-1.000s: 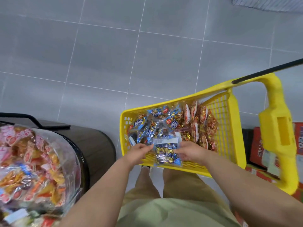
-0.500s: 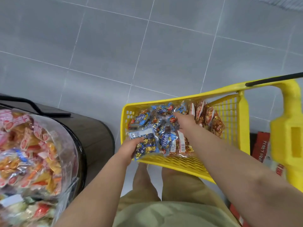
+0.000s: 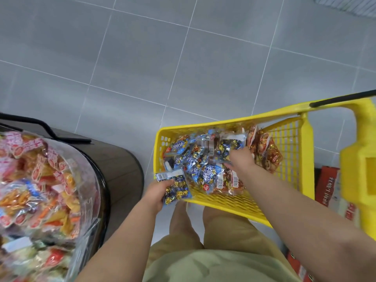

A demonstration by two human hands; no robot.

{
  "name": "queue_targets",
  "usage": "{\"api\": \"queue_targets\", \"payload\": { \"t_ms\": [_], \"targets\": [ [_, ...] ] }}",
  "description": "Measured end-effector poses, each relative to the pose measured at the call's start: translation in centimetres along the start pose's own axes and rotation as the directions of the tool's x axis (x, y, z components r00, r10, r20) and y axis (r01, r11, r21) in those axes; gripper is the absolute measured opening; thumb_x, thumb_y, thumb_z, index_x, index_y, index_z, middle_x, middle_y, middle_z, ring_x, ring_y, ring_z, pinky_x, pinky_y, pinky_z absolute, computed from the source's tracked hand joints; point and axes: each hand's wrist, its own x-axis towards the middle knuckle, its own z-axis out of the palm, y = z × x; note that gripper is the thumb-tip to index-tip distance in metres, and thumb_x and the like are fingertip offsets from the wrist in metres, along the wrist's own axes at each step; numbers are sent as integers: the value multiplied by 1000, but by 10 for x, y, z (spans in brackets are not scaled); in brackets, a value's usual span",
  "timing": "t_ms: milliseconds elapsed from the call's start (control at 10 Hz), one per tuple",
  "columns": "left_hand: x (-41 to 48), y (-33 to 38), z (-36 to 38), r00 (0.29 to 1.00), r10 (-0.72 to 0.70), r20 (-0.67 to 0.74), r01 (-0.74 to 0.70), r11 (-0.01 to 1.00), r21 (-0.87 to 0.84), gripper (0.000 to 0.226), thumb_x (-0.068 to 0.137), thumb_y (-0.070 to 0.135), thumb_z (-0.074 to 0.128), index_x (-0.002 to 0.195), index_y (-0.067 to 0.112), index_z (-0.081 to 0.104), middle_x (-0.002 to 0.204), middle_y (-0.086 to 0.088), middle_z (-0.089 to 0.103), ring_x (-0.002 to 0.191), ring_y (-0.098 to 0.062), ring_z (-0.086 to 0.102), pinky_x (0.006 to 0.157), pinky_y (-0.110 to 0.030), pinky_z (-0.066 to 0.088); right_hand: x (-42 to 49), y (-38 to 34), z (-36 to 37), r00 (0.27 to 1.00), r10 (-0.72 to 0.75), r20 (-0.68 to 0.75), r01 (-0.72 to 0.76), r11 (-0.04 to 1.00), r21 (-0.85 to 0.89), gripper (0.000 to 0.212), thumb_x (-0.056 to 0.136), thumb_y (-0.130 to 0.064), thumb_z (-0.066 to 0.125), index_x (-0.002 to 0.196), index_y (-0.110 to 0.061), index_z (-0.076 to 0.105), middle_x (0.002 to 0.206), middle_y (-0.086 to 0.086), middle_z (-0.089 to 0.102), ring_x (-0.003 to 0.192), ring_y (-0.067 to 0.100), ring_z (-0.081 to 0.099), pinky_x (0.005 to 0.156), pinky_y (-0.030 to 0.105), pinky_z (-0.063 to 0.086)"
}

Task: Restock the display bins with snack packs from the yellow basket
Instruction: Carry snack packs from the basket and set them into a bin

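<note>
Yellow basket point(image 3: 234, 204) brimming: left grip point(image 3: 156, 194) clutches a blue snack pack point(image 3: 177, 188), right grip point(image 3: 241, 162) digs among packs point(image 3: 209, 175), closure unclear.

A single wide-angle camera, worn on the person's head, gives the only view. It faces forward and steeply down onto the grey tiled floor point(image 3: 142, 58), which fills the upper half. The yellow plastic mesh basket point(image 3: 223, 121) lies close below, right of centre, at arm's reach. The view is near enough to show a barcode on the blue-and-gold snack pack point(image 3: 177, 189) in the left hand point(image 3: 156, 197). The clear round plastic display bin point(image 3: 87, 171) is cut by the left edge. Khaki trousers point(image 3: 223, 231) fill the bottom centre.
</note>
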Motion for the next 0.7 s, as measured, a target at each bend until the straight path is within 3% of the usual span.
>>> {"api": "queue_targets", "payload": {
  "t_ms": [100,200,300,400,500,600,700],
  "targets": [
    [-3,10,7,999,13,37,-13,1000,-20,19,92,2,58,111,4,61,103,-19,70,87,-32,68,90,-50,53,-13,22,-20,995,-76,-69,89,973,211,39,90,-2,46,126,-18,41,108,9,53,82,24,59,84,45,53],
    [-6,21,15,994,34,99,-39,998,48,35,91,9,64,125,2,58,114,-17,69,105,-32,66,100,-51,48,-26,40,-27,999,-33,24,31,994,100,66,88,5,40,148,-17,23,136,12,42,74,19,59,69,37,59],
    [-8,27,24,987,38,154,-51,995,84,70,91,44,61,148,15,35,146,-10,48,133,-29,46,112,-50,35,-40,48,-12,960,-94,262,132,983,-131,62,81,6,39,138,-20,40,122,4,49,94,21,57,73,39,59],
    [-17,30,29,969,11,246,-34,995,90,87,75,74,48,145,23,41,145,-4,49,135,-26,44,115,-48,30,-49,44,7,932,-88,353,156,973,-170,55,82,6,40,126,-26,44,111,1,50,94,20,55,68,31,58],
    [-27,25,29,955,101,279,-110,994,17,74,66,40,75,130,10,55,115,-9,70,110,-27,65,104,-50,45,-54,35,27,886,-76,457,256,902,-346,40,84,0,41,117,-21,49,105,-1,55,86,13,57,58,23,55],
    [-26,21,21,957,142,253,-125,989,-81,57,69,18,77,122,8,60,108,-16,72,98,-33,69,91,-49,54,-42,19,36,863,-50,503,305,845,-439,25,81,0,42,95,-18,51,86,2,52,68,13,51,50,24,41],
    [-18,17,7,986,100,134,-77,983,-167,35,83,15,71,117,10,61,107,-17,72,99,-35,68,93,-51,52,-2,-10,37,981,-93,172,118,982,-145,21,92,-10,47,107,0,58,75,8,50,67,18,49,59,29,41]
  ]
}}
